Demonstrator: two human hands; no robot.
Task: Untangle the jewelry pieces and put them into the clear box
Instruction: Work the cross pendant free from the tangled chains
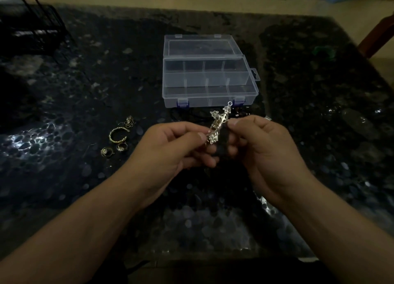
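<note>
Silver filigree piece [219, 124] at frame centre, held above table just below clear box [207, 79]. L hand [177, 147] pinches its lower end, R hand [260, 143] its middle. Looks light, thin, snag-prone, bendable; hold solid body, not end loop. Gold pieces [118, 137] loose, centre-left.

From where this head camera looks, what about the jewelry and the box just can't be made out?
- Silver jewelry piece: head view, its lower end is hidden behind the left hand and right hand pinching it.
- Small gold pieces: dim and tiny, so their type is unclear.
- Clear box: whether the compartments hold anything is unclear through the glare.
- Black wire rack: cut off by the left edge.
</note>
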